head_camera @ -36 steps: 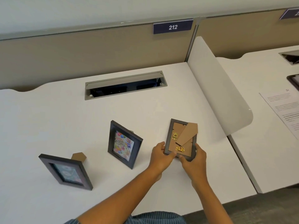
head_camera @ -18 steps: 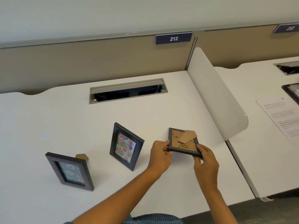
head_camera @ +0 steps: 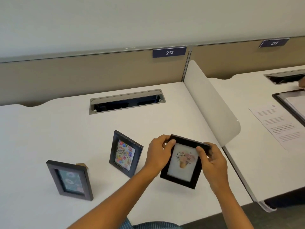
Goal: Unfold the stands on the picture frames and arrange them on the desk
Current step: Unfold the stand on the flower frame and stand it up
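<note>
both hands, left hand (head_camera: 159,154) and right hand (head_camera: 212,160), clamp the flower frame (head_camera: 182,162) upright above the desk (head_camera: 49,129), picture facing the person

Both forearms reach forward from the bottom of the view, bare to the wrist, and converge toward the middle. The left hand (head_camera: 159,153) sits a little higher than the right, knuckles up, its fingers (head_camera: 162,140) curled over the upper left corner of a picture frame (head_camera: 182,162) and its thumb pressed flat on the front near the top edge. The right hand (head_camera: 212,160) grips the upper right corner, thumb laid on the front face and the other fingers wrapped behind, out of sight. Both wrists are bent slightly inward. The hands hold the frame between them, tilted, its front facing the camera.
</note>
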`<state>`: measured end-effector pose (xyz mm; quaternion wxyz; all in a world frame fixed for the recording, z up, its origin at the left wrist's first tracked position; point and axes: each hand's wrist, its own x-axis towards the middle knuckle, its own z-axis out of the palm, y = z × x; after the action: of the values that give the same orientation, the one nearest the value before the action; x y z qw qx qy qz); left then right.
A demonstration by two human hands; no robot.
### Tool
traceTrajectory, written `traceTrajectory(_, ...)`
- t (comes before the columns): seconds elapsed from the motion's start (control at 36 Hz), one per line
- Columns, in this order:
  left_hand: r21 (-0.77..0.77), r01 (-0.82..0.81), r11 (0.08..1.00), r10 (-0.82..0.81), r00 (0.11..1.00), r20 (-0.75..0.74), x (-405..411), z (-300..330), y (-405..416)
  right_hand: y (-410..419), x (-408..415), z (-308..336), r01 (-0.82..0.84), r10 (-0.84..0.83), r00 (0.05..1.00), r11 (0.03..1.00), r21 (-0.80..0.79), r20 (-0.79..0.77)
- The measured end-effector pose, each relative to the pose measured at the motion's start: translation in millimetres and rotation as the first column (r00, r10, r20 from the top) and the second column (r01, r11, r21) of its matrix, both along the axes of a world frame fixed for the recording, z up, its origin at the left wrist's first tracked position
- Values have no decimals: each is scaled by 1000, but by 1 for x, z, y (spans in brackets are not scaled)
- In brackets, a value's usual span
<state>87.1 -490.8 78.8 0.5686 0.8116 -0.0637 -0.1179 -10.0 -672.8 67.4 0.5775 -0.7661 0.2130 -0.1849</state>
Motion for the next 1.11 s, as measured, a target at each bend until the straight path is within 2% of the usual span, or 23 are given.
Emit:
traceTrajectory(0.17,-105,-79,991,58,981,-186,-2,11,4,13,9,23,41,-39,999,973,227,-11)
traceTrajectory(0.33,-146,-166,975,117,948,-297,-1,20,10,28,18,38,77,-59,996,952,296,-71)
traceTrajectory(0.81,-123,-220,968,167,925,-340,0,31,21,38,27,43,75,-35,991,947,313,-131)
traceTrajectory(1.03,-137,-205,969,153,935,-320,0,33,20,39,27,41,70,-37,994,943,324,-106)
traceTrajectory(1.11,-156,-192,969,139,943,-302,-1,32,19,38,27,39,47,-26,997,960,277,-76)
